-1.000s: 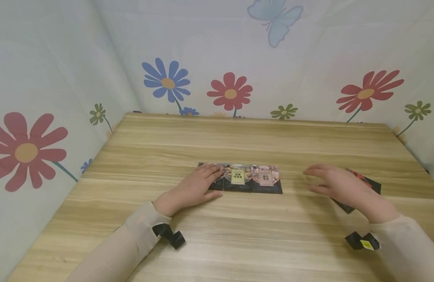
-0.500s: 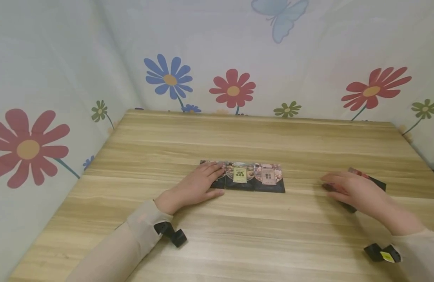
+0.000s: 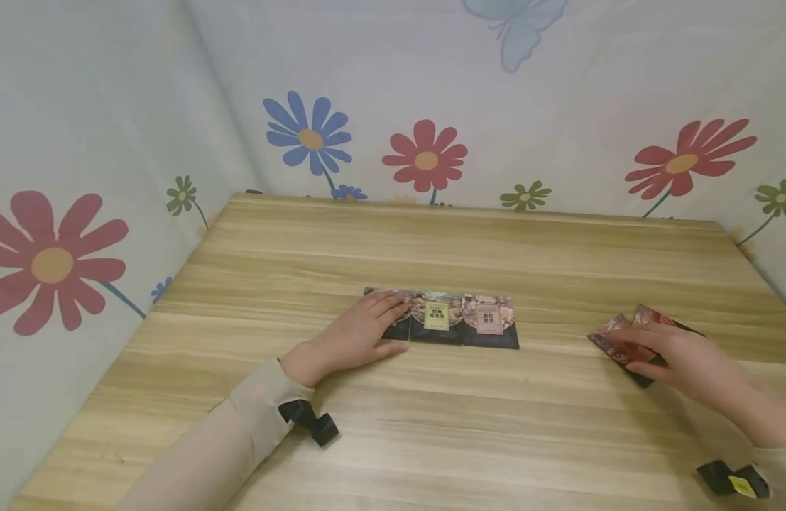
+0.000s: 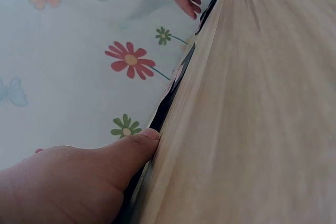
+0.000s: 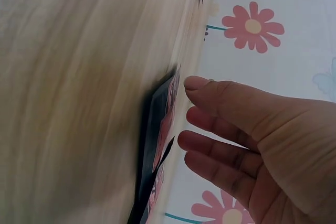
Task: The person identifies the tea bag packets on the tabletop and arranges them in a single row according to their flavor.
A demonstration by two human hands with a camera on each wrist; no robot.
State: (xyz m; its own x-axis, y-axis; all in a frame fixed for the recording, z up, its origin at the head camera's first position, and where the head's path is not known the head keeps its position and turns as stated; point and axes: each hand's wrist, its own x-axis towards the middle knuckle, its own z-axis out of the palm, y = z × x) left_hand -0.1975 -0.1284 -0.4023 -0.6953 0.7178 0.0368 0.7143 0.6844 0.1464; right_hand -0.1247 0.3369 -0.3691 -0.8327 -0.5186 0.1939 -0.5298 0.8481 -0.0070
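the left hand (image 3: 354,339) lies outstretched on the leftmost of three flat, square, black printed packets (image 3: 437,318), while the right hand (image 3: 693,365), loosely parted and empty, hovers over overlapping red-and-black printed packets (image 3: 630,353) at right, seemingly the reaching step, calling for an edge pinch.

Row's middle packet (image 3: 437,319) black below, yellow-green centred; right neighbour (image 3: 490,323) black below, pink above. Worktop (image 3: 431,426) tan, streaky wood-grain. Backdrop (image 3: 380,57) white, red-blue-green floral print.
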